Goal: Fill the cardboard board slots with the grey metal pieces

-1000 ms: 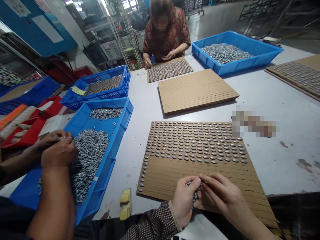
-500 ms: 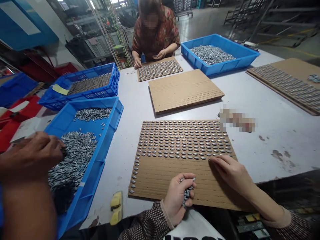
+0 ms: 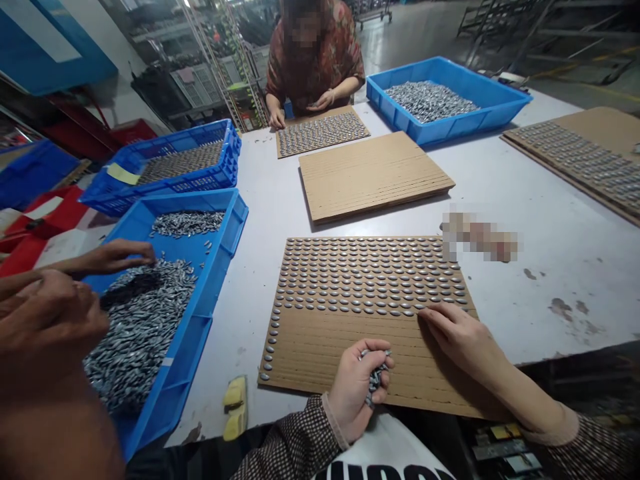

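The left hand [image 3: 353, 387] is curled around a clump of metal pieces [image 3: 375, 381] over the near edge of the board [image 3: 340, 347]. The right hand [image 3: 457, 333] has its fingers drawn close together, their tips down on the board at the right end of the lowest long row; whether they grip a piece I cannot tell. Rows of pieces cover the board's far half, and a single column runs down its left edge. On the table [image 3: 500, 287], a tray [image 3: 193, 373] of loose pieces stands to the left, a cardboard stack [image 3: 373, 170] beyond.
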Demonstrator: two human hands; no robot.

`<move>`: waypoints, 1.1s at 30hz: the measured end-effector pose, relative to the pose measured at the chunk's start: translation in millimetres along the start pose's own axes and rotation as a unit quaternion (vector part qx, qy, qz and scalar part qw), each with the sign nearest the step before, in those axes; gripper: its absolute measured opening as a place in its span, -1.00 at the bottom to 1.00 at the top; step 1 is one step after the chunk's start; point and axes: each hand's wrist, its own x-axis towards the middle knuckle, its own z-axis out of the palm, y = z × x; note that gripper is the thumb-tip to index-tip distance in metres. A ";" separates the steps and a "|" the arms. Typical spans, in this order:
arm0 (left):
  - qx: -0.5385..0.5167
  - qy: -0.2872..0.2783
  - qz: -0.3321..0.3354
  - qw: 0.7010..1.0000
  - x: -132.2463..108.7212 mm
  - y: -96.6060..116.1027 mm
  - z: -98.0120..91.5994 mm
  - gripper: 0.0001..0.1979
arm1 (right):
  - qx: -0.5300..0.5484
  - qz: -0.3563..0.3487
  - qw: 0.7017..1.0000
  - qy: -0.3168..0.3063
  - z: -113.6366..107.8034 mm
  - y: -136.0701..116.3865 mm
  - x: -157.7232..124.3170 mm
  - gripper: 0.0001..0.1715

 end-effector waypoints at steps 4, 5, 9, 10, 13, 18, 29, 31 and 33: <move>-0.006 0.000 0.011 1.000 1.0 -0.7 0.1 -0.72 | 0.158 0.059 0.986 -0.010 -11.0 -29.6 -0.2 -0.77; -0.007 -0.004 0.014 1.000 1.2 -0.9 0.4 -0.73 | 0.229 0.076 0.970 -0.033 -13.2 -40.2 0.0 -0.79; -0.011 -0.031 0.018 0.999 1.9 -1.9 2.8 -0.72 | 0.462 0.151 0.870 -0.088 -12.1 -76.9 0.9 -0.80; -0.011 -0.036 0.018 0.999 2.1 -2.4 3.5 -0.72 | 0.489 0.170 0.852 -0.078 -9.8 -82.3 0.7 -0.80; -0.009 -0.042 0.018 0.999 2.5 -4.5 5.4 -0.68 | 0.513 0.196 0.835 -0.026 -3.0 -89.1 -1.5 -0.82; 0.008 -0.040 0.010 0.999 4.1 -8.7 8.6 -0.62 | 0.440 0.142 0.887 0.014 -1.7 -84.6 -7.3 -0.79; 0.017 -0.031 -0.037 0.999 5.5 -5.1 15.1 -0.75 | 0.204 0.091 0.973 0.061 -16.3 -22.2 -20.6 -0.80; 0.004 -0.019 -0.042 0.999 5.3 -3.9 15.9 -0.74 | 0.134 0.079 0.986 0.064 -13.0 -2.8 -20.6 -0.80; 0.007 -0.017 -0.046 0.999 5.1 -3.7 16.9 -0.72 | 0.081 0.054 0.994 0.058 -8.7 10.8 -19.1 -0.77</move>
